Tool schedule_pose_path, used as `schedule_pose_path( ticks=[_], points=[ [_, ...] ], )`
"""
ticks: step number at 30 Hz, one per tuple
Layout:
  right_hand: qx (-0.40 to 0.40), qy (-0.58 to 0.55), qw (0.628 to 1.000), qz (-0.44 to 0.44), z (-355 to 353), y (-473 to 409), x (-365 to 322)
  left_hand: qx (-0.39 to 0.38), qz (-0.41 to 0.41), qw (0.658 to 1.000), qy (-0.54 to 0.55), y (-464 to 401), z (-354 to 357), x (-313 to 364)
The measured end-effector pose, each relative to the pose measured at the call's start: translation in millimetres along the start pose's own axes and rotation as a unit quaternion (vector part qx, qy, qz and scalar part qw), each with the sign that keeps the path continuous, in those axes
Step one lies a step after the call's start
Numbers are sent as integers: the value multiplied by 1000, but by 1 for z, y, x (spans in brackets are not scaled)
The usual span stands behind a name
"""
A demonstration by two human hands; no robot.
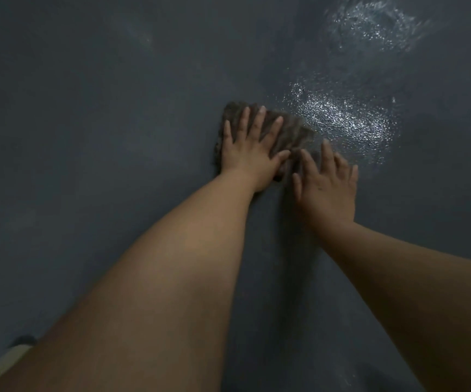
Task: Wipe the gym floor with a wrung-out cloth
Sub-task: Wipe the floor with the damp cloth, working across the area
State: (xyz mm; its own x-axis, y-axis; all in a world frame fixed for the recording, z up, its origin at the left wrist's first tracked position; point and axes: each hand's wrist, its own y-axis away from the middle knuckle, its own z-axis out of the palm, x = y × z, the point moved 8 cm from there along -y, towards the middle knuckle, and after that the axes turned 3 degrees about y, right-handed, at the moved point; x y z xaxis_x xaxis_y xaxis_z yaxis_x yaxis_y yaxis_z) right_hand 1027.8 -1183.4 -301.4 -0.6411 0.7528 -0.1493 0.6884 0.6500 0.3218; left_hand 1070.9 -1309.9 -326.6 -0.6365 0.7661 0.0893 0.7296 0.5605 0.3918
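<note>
Both arms reach forward and down from the bottom of the view, nearly straight, toward a dark grey floor (115, 137). The left hand (250, 154) lies palm-down on a dark, crumpled cloth (293, 131), its fingers (257, 123) straight and spread apart, pressing flat on the fabric rather than curling round it; the thumb points to the right along the cloth's near edge. The left forearm runs up from the lower left in a long diagonal, wrist in line with the hand.

The right hand (327, 188) sits just beside the left, slightly nearer the person, also palm-down with straight, slightly parted fingers. Its index and middle fingertips reach the near right corner of the cloth; the picture is too dim to tell whether the palm lies flat on the floor. The right forearm comes in from the lower right edge.

The cloth lies flat on the floor at about the middle of the view, mostly under the left hand, with its far right part uncovered. Just beyond it to the right a wet patch (347, 120) glistens on the floor, and a second shiny patch (375, 24) shows further off near the top right. A pale bit of fabric (5, 360) shows at the bottom left corner
</note>
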Motion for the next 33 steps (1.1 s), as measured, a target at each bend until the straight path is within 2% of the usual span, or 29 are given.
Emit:
schedule_pose_path(
  ticks=[7,12,15,18,20,22,25,27,29,33],
  points=[
    [-49,15,996,-79,15,26,-39,36,-216,972,83,51,10,-116],
    [-86,33,990,-107,38,72,-62,46,-365,921,126,142,39,-211],
    [-110,43,986,-116,50,92,-70,51,-446,879,160,194,58,-236],
    [-107,48,986,-118,55,106,-71,68,-471,862,173,216,68,-227],
    [-97,39,989,-109,56,113,-69,79,-467,863,173,216,70,-208],
    [-88,33,990,-102,57,117,-65,70,-429,887,154,211,71,-174],
    [-69,24,995,-66,59,123,-56,42,-256,958,123,196,77,-86],
    [-74,16,997,-27,62,127,-49,18,-153,981,114,192,78,-37],
    [-89,25,996,-8,68,130,-44,-13,-118,987,107,188,81,-29],
    [-81,37,996,-13,67,131,-43,3,-89,995,39,183,71,-67]
  ],
)
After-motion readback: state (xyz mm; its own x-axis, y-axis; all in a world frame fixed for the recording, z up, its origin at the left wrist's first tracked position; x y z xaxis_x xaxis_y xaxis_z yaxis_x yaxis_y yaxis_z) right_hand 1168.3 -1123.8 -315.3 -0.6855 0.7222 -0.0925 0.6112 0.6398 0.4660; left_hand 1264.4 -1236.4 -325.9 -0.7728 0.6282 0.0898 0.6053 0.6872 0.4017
